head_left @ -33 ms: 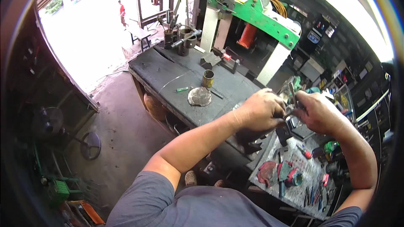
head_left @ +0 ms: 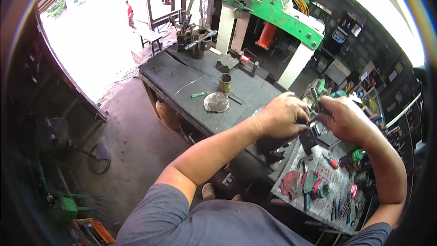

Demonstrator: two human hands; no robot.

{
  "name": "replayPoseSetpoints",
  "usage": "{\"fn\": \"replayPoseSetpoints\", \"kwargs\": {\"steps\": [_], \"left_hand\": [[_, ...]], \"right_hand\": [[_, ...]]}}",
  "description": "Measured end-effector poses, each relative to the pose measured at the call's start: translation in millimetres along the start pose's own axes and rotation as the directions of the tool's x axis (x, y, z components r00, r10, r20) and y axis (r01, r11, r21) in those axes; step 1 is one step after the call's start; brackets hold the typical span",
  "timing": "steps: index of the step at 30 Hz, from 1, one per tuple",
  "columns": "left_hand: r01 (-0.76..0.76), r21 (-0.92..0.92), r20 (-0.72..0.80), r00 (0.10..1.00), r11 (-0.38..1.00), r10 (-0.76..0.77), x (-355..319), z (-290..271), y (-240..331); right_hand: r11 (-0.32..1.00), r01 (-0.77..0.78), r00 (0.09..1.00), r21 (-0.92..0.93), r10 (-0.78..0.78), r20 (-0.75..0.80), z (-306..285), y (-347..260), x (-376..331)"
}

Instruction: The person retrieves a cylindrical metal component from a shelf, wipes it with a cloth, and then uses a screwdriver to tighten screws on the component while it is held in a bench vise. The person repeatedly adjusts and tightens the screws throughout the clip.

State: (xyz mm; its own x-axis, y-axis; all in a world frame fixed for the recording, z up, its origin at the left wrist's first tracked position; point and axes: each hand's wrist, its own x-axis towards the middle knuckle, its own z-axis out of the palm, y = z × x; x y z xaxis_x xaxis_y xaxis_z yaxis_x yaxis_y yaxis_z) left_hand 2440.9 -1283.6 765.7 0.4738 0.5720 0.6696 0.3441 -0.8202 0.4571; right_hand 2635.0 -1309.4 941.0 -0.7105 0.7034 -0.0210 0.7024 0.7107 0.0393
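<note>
head view: nothing moved since the earlier frame; same pose, same moment. left hand (head_left: 283, 115) curled shut over a small dark metal part (head_left: 313, 119), right hand (head_left: 347, 119) closed on the same part from the other side, with a thin grey metal rod (head_left: 315, 96) standing up between the two. held above the near end of the tabletop (head_left: 182, 75), just right of the brass-coloured tin (head_left: 225, 82).

risks, as a judgement: could slip out of the pinch if either grip eases, dropping into the clutter of the tool tray (head_left: 296, 155) below or past its edge to the floor. fingers sit close against metal edges, so a sudden twist might nip skin. exact shape of the part too hidden to tell more.

surface and room: dark, worn tabletop, mostly bare around the tin; flat grey disc (head_left: 216, 102) just in front of the tin, small green piece (head_left: 197, 94) to the tin's left, metal cylinders (head_left: 195, 43) well beyond the tin. green and white press frame (head_left: 273, 13) behind and right of the tin. bright open doorway far left of the tin, concrete floor (head_left: 132, 146) below it.
</note>
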Motion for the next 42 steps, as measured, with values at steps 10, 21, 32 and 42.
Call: {"fn": "replayPoseSetpoints", "kwargs": {"steps": [10, 21, 32, 42], "left_hand": [[0.486, -0.020, -0.463, 0.770, 0.874, -0.439, -264.2, -15.4, 17.3], [0.913, -0.213, -0.228, -0.393, -0.348, -0.891, -732.2, -87.4, 77.9], [0.837, -0.158, -0.314, 0.460, 0.523, -0.831, -570.7, -298.1, -42.5], [0.983, 0.024, -0.319, 0.180, 0.182, -0.930, -639.0, -362.8, -242.0]], "right_hand": [[0.535, 0.344, 0.918, 0.772, -0.020, -0.396, 27.7, -54.5, -71.1], [0.392, -0.144, 0.984, 0.908, -0.040, 0.174, 292.0, -281.2, 80.1], [0.169, 0.310, 0.889, 0.936, -0.401, -0.222, 311.1, -482.1, 344.2], [0.764, 0.345, 0.802, 0.546, 0.063, -0.594, 247.7, -233.7, 686.2]]}}
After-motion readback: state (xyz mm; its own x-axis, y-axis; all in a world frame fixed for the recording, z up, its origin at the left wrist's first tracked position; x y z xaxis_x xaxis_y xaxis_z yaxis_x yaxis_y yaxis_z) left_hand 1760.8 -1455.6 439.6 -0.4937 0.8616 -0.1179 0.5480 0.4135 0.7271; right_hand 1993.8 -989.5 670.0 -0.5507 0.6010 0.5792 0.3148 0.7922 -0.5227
